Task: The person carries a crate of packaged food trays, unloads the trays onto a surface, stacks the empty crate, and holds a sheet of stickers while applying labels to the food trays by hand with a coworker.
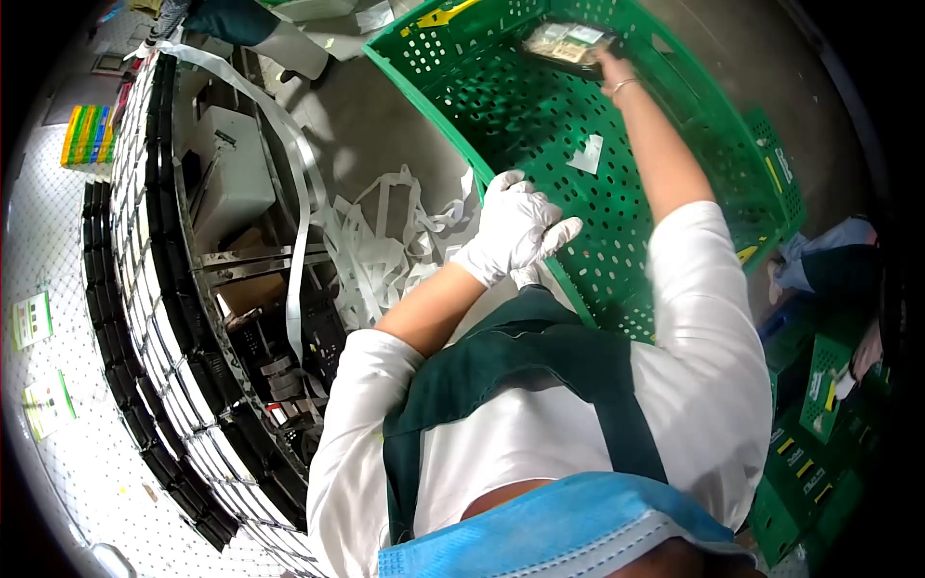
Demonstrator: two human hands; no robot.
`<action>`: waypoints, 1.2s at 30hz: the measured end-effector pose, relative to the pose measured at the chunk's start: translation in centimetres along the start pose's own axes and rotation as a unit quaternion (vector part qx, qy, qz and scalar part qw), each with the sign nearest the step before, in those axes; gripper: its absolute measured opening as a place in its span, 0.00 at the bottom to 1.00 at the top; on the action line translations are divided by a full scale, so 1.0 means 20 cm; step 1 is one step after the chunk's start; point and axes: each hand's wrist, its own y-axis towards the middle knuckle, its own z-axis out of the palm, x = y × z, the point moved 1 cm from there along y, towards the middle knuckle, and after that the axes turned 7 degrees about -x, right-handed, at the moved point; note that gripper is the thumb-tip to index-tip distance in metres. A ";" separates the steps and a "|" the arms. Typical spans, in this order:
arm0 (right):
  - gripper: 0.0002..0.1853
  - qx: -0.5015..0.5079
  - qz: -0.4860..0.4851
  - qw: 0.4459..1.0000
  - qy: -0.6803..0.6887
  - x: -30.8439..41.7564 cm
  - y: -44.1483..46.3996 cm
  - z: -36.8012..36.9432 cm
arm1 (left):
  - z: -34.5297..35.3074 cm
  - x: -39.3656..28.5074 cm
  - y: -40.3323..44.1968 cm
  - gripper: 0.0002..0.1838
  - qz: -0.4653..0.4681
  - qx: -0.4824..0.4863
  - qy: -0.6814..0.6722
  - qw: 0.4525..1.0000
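Note:
A large green perforated plastic crate (462, 125) lies in front of me. My left hand (515, 226), in a white glove, is closed over its left rim, fingers curled. Inside at the far end, my right hand (615, 72) grips the near right corner of a packaged food tray (570, 46). This pack has a dark base, a clear top and pale labels; its contents are too blurred to name. A bracelet circles my right wrist. On the crate floor lies a torn piece of white paper (586, 154).
To my left stands a conveyor (145, 241) of black-edged segments with exposed machinery (279, 376). Tangled white strapping (376, 241) covers the floor beside it. Green crates (805, 453) and another person's hand (843, 383) are at right. Another person's leg (294, 48) shows upper left.

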 end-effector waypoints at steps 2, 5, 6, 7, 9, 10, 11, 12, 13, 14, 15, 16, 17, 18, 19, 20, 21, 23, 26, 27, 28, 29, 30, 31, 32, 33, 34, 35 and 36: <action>0.37 0.111 0.074 0.980 -0.150 -0.10 0.00 0.06 | 0.01 0.05 0.01 0.25 0.013 0.013 0.001 1.000; 0.37 0.034 -0.207 0.848 -0.486 -0.07 0.00 0.01 | -0.01 0.05 0.01 0.26 0.014 0.064 0.011 0.998; 0.37 0.035 -0.187 0.826 -0.531 -0.01 -0.06 -0.05 | -0.01 0.05 0.01 0.26 0.033 0.045 -0.007 0.998; 0.36 0.049 -0.201 0.814 -0.543 0.02 -0.08 -0.09 | -0.02 0.05 0.01 0.26 0.052 0.024 -0.022 0.998; 0.31 0.104 -0.229 0.746 -0.617 0.09 -0.14 -0.14 | -0.03 0.08 0.02 0.24 0.059 0.015 -0.022 0.998; 0.27 0.172 -0.277 0.776 -0.540 0.15 -0.26 -0.20 | -0.01 0.08 0.01 0.23 0.063 0.007 -0.031 0.998; 0.24 0.235 -0.313 0.798 -0.458 0.19 -0.46 -0.29 | 0.00 0.07 0.02 0.22 0.053 0.107 0.070 0.990; 0.22 0.246 -0.326 0.801 -0.438 0.22 -0.70 -0.40 | 0.06 0.09 -0.01 0.22 0.080 0.032 0.059 0.995; 0.20 0.256 -0.345 0.800 -0.418 0.24 -0.97 -0.49 | 0.05 0.08 0.00 0.22 0.098 0.039 0.089 0.990; 0.19 0.256 -0.344 0.784 -0.449 0.19 -1.20 -0.59 | 0.06 0.08 0.00 0.22 0.108 -0.010 0.075 0.991; 0.18 0.257 -0.348 0.765 -0.477 0.15 -1.39 -0.70 | 0.06 0.07 0.00 0.21 0.106 -0.021 0.100 0.989; 0.15 0.240 -0.346 0.766 -0.485 0.06 -1.53 -0.80 | 0.07 0.07 0.00 0.22 0.099 0.000 0.121 0.988; 0.13 0.224 -0.350 0.764 -0.494 -0.05 -1.64 -0.89 | 0.07 0.07 -0.01 0.21 0.095 -0.002 0.118 0.988; 0.13 0.222 -0.345 0.764 -0.498 -0.16 -1.68 -0.97 | 0.07 0.07 -0.02 0.22 0.096 -0.014 0.117 0.988; 0.10 0.155 -0.413 0.734 -0.517 -0.25 -1.70 -1.04 | 0.08 0.07 -0.03 0.22 0.098 -0.026 0.118 0.988; 0.09 0.085 -0.476 0.696 -0.531 -0.32 -1.72 -1.08 | 0.08 0.06 -0.03 0.22 0.093 -0.022 0.131 0.987; 0.09 0.082 -0.471 0.698 -0.533 -0.36 -1.72 -1.09 | 0.10 0.08 -0.04 0.24 0.100 -0.062 0.121 0.986; 0.09 0.006 -0.492 0.693 -0.527 -0.40 -1.68 -1.02 | 0.12 0.07 -0.07 0.24 0.097 -0.070 0.088 0.989; 0.09 -0.008 -0.550 0.676 -0.491 -0.42 -1.62 -0.91 | 0.11 -0.21 -0.18 0.20 0.252 0.048 0.038 0.966; 0.09 -0.002 -0.552 0.675 -0.489 -0.44 -1.63 -0.91 | 0.21 -0.33 -0.28 0.20 0.241 -0.092 0.006 0.966; 0.10 -0.008 -0.549 0.679 -0.487 -0.45 -1.64 -0.92 | 0.25 -0.40 -0.32 0.20 0.191 -0.088 0.019 0.977; 0.10 -0.017 -0.547 0.682 -0.485 -0.46 -1.65 -0.93 | 0.27 -0.43 -0.33 0.20 0.142 -0.087 0.032 0.985; 0.12 -0.022 -0.559 0.674 -0.483 -0.46 -1.68 -0.93 | 0.27 -0.44 -0.31 0.19 0.138 -0.105 0.040 0.984; 0.12 -0.019 -0.562 0.672 -0.481 -0.46 -1.71 -0.92 | 0.27 -0.45 -0.30 0.20 0.131 -0.122 0.048 0.983; 0.13 0.002 -0.553 0.679 -0.483 -0.46 -1.72 -0.91 | 0.26 -0.45 -0.30 0.20 0.142 -0.137 0.083 0.977; 0.14 0.022 -0.549 0.682 -0.483 -0.45 -1.73 -0.89 | 0.26 -0.44 -0.30 0.20 0.148 -0.147 0.096 0.973; 0.15 0.051 -0.528 0.698 -0.481 -0.45 -1.72 -0.88 | 0.27 -0.43 -0.30 0.20 0.144 -0.155 0.112 0.971; 0.15 0.056 -0.542 0.693 -0.472 -0.44 -1.72 -0.88 | 0.27 -0.43 -0.30 0.20 0.141 -0.161 0.128 0.968; 0.16 0.076 -0.541 0.704 -0.454 -0.45 -1.73 -0.89 | 0.26 -0.42 -0.30 0.20 0.138 -0.164 0.143 0.966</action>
